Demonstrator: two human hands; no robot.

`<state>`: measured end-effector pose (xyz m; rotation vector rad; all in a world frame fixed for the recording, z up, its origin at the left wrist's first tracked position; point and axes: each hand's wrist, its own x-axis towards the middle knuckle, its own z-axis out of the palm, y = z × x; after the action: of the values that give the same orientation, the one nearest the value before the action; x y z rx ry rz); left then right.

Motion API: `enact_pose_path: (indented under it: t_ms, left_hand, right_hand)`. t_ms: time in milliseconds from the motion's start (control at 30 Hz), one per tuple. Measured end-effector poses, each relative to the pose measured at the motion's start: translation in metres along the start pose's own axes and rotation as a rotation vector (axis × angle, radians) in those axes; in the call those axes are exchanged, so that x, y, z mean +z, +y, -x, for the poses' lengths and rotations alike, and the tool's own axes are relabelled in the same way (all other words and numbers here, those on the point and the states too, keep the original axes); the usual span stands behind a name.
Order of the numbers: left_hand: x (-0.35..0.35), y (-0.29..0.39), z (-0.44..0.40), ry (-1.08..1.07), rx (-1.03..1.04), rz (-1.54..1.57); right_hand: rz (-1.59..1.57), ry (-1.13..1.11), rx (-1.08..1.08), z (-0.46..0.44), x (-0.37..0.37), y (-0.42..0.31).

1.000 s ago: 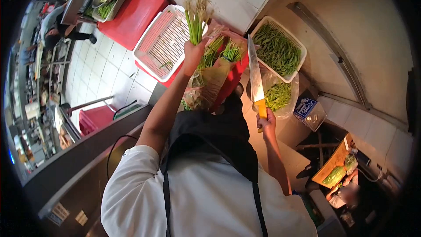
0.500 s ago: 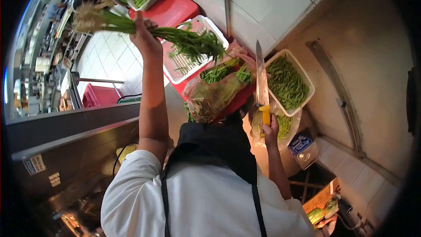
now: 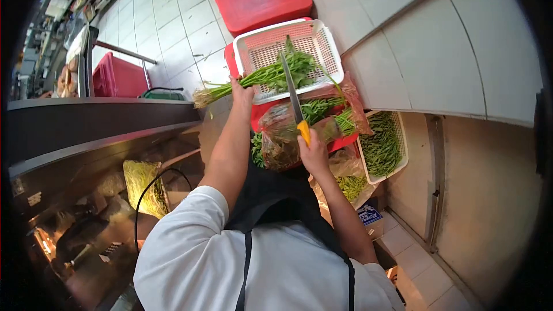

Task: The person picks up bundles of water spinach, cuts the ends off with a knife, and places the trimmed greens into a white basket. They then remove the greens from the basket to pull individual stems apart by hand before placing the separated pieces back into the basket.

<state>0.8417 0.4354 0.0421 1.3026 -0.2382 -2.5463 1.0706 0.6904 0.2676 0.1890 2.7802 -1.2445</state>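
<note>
My left hand [image 3: 242, 91] is closed around a bunch of long, smooth-stemmed greens [image 3: 266, 75], center of the frame, its pale stringy roots at the left, its ragged leaves at the right. My right hand [image 3: 314, 151] grips the yellow handle of a long, tapering steel knife [image 3: 292, 93]; its blade crosses the leaves, though I can't tell whether it touches. Crinkled clear plastic [image 3: 279, 141] wraps more greens just below. Under the leaves sits a white perforated basket [image 3: 335, 52]; another white basket [image 3: 405, 150], right of center, holds thin green pieces [image 3: 380, 143].
</note>
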Motion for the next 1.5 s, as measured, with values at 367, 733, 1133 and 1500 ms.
enact_pose_path:
  t_ms: [367, 733, 1133, 1500]
  left_hand:
    - [0.044, -0.032, 0.013, -0.043, -0.19, -0.431]
    - [0.011, -0.009, 0.107, -0.257, -0.426, -0.537]
    - [0.082, 0.105, 0.2, -0.865, 0.39, -2.196]
    - [0.114, 0.033, 0.05, -1.411, 0.087, -2.399]
  right_hand:
    - [-0.005, -0.015, 0.093, -0.054, 0.08, -0.003]
    - [-0.857, 0.276, 0.645, -0.197, 0.144, -0.037]
    - [-1.0, 0.451, 0.701, -0.201, 0.181, -0.031]
    - [-0.672, 0.327, 0.624, -0.211, 0.113, -0.004]
